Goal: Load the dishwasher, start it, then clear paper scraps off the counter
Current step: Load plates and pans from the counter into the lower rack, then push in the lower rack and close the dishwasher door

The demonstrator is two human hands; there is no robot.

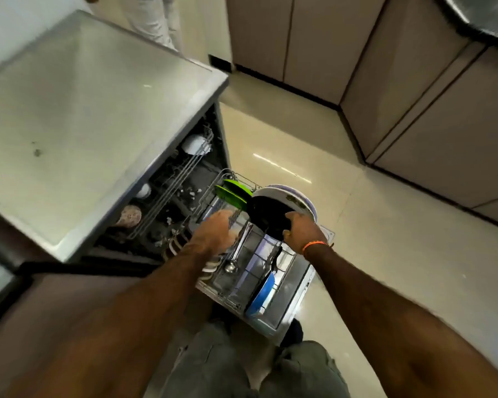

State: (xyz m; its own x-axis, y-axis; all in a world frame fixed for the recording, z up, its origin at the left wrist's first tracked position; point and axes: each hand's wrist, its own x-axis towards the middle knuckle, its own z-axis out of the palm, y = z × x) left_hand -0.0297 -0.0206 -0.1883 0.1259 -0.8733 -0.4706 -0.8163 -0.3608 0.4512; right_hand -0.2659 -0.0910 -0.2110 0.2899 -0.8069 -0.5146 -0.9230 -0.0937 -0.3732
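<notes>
A person stands over an open dishwasher, seen from above, with its lower rack [259, 271] pulled out onto the open door in the lower middle of the frame.

The right hand [302, 231] grips the rim of a black plate [266, 214] just right of centre, thumb on the near face and fingers curled behind it. The plate stands on edge, probably so it can drop between the rack's wires. Touching it from behind are white plates [293, 198], already standing upright. To its left, two green plates [232, 192] stand on edge at the far end of the rack.

The left hand [216, 231] reaches down into the rack at centre frame. Its fingers point away and are blurred, so I cannot tell whether they are spread or holding anything; it may be steadying the rack or making room.

Nearer the bottom of the frame, a metal ladle [233, 259] lies in the rack and a blue plate [260, 294] stands on edge at the near corner.

Inside the machine, left of centre, the upper rack [173, 182] holds a white cup [194, 143].

The grey counter [98, 110] fills the upper left. No paper scraps are clearly visible on it. Loading looks unfinished.
</notes>
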